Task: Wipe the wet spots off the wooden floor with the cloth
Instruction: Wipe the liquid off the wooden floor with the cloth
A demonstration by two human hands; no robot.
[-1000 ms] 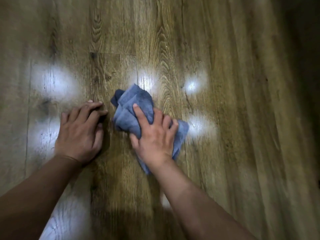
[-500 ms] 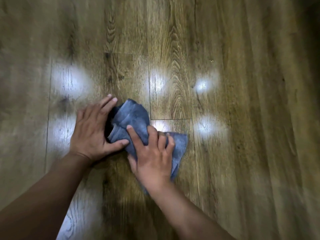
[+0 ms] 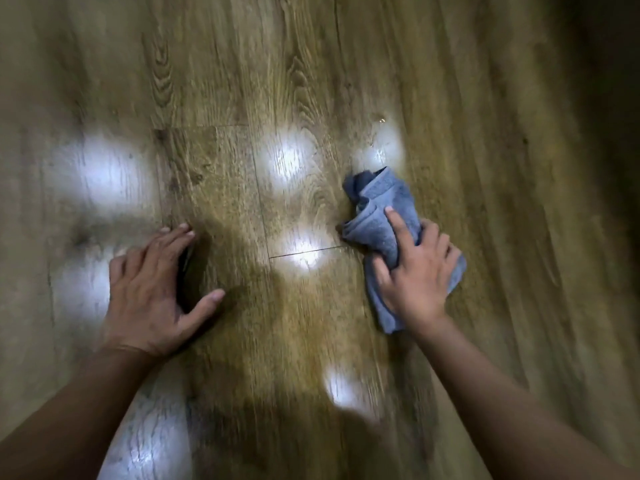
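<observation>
A person's right hand (image 3: 417, 275) presses a crumpled blue cloth (image 3: 384, 216) against the wooden floor (image 3: 485, 133), fingers spread over the fabric and thumb tucked at its near edge, so that the cloth bunches out ahead of the fingertips and trails beneath the palm toward the wrist. The left hand (image 3: 152, 289) lies flat on the planks well apart from the cloth, fingers straight and close together, thumb angled out to the side, holding nothing. The cloth sits to the right of centre in the head view, its far end just beside a bright glare patch (image 3: 381, 147) where small glistening droplets (image 3: 381, 120) catch the light. Other pale patches of reflected light dot the boards between and around the hands, one (image 3: 287, 161) beyond the gap between them, one (image 3: 304, 251) on a plank seam just left of the cloth, and a broad one (image 3: 100, 168) beyond the left hand. Whether those patches are wet cannot be told from the blurred frame. Both bare forearms reach in from the bottom edge, and the floor darkens toward the right side.
</observation>
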